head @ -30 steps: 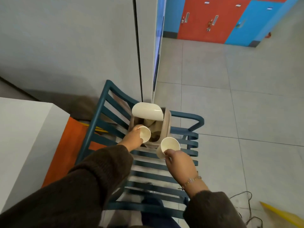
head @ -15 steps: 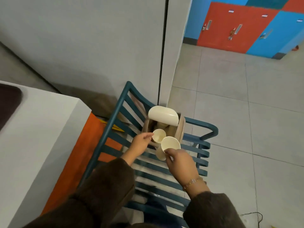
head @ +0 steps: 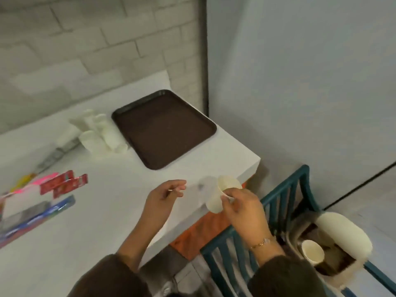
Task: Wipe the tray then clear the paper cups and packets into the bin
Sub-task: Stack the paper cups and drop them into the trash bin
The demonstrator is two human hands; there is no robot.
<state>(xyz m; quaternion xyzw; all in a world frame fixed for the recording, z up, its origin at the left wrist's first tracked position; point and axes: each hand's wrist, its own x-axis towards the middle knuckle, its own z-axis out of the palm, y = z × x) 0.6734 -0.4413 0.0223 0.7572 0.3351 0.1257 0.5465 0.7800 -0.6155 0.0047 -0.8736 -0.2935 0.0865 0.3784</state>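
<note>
While standing at the white worktop point(head: 111, 221), pinches a tilted paper cup point(head: 220, 195) near its rim with the right hand point(head: 242, 209), above the worktop's right edge. Holds nothing in the left hand point(head: 162, 198), fingers loosely curled, hovering just left of that cup. Farther back, faces a brown tray point(head: 165, 129) lying flat at the worktop's far corner, with a cluster of white paper cups point(head: 100, 133) just beside its left edge. Has red and pink packets point(head: 64, 185) near the left, well apart from the tray. Lower right, looks down on a bin point(head: 348, 275) resting on a blue slatted chair point(head: 285, 196), cream lid point(head: 345, 232) over its top, a second cup point(head: 312, 251) lying inside.
</note>
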